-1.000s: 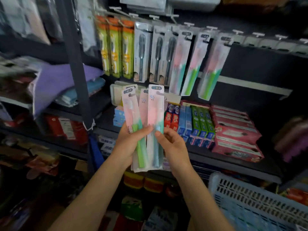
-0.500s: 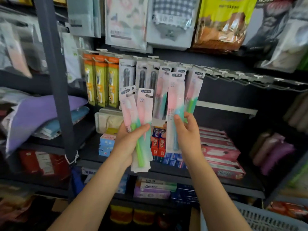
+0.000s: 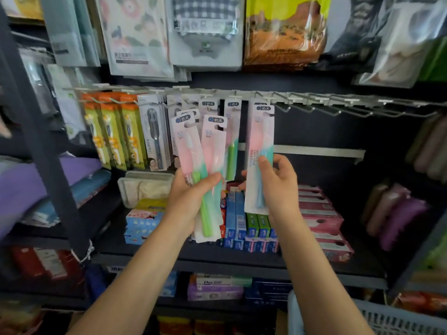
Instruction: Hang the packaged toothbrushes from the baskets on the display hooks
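Observation:
My left hand (image 3: 191, 197) grips a fan of packaged toothbrushes (image 3: 208, 151), pink-and-green cards held upright in front of the display. My right hand (image 3: 278, 187) holds a single packaged toothbrush (image 3: 260, 141) by its lower half, its top close under the rail of display hooks (image 3: 314, 102). Whether its hole is on a hook I cannot tell. More toothbrush packs (image 3: 154, 131) hang on the hooks to the left. The hooks to the right of my pack are bare.
Toothpaste boxes (image 3: 321, 213) fill the shelf below the hooks. A pale blue basket (image 3: 396, 320) shows at the bottom right corner. A dark shelf post (image 3: 48, 165) stands at the left. Large bagged goods (image 3: 283, 30) hang above the rail.
My right hand took one pack from the bunch and carried it up and to the right, close under the hook rail. The camera tilted upward; my left hand kept the rest.

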`<state>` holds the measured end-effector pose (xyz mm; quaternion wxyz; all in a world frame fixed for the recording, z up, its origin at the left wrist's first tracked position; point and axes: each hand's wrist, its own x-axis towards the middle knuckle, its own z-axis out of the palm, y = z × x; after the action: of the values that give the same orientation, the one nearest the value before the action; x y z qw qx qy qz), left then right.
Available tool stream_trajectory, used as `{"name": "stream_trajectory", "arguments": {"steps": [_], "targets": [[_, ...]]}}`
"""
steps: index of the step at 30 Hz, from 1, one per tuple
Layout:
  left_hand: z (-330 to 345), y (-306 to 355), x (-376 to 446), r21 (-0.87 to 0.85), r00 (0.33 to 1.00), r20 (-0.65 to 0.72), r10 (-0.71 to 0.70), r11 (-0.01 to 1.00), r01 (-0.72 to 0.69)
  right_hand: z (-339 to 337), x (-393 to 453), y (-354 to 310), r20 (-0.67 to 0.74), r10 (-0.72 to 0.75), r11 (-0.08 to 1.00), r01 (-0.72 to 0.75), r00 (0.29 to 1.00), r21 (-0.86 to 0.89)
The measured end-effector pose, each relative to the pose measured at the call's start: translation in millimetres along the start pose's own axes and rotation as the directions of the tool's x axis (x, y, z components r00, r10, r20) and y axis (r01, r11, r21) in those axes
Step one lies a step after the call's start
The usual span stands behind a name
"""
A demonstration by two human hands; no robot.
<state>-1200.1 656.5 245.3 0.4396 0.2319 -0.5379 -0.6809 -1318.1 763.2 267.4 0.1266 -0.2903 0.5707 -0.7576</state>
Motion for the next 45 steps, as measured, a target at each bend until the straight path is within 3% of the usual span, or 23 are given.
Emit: {"name": "stream_trajectory", "arguments": {"steps": [14, 21, 32, 37, 43, 45], "targets": [[12, -18, 12, 0.024, 0.999, 0.016, 0.029, 0.999, -0.030, -2, 33, -16, 0.025, 0.009, 0.999, -0.008, 1.000, -0.046], [26, -28, 21, 0.024, 0.999, 0.006, 0.048, 0.999, -0.048, -11, 28, 28, -0.003, 0.069, 0.993, -0.069, 0.998, -0.095], [30, -41, 31, 0.044, 0.999, -0.039, 0.019, 0.999, -0.017, -7, 59, 97, -0.092, 0.282, 0.937, -0.295, 0.955, -0.185], [20, -48, 33, 0.065, 1.000, -0.026, 0.007, 0.998, -0.005, -11, 45, 107, -0.082, 0.445, 0.884, -0.452, 0.892, -0.121], [9, -58, 28, 0.060, 0.997, -0.070, -0.018, 0.998, 0.022, 1, -8, 93, 0.207, 0.265, 0.962, -0.243, 0.942, -0.127], [6, -59, 25, 0.060, 0.996, -0.082, -0.027, 0.998, 0.032, 6, -13, 87, 0.230, 0.205, 0.974, -0.176, 0.951, -0.140]]}}
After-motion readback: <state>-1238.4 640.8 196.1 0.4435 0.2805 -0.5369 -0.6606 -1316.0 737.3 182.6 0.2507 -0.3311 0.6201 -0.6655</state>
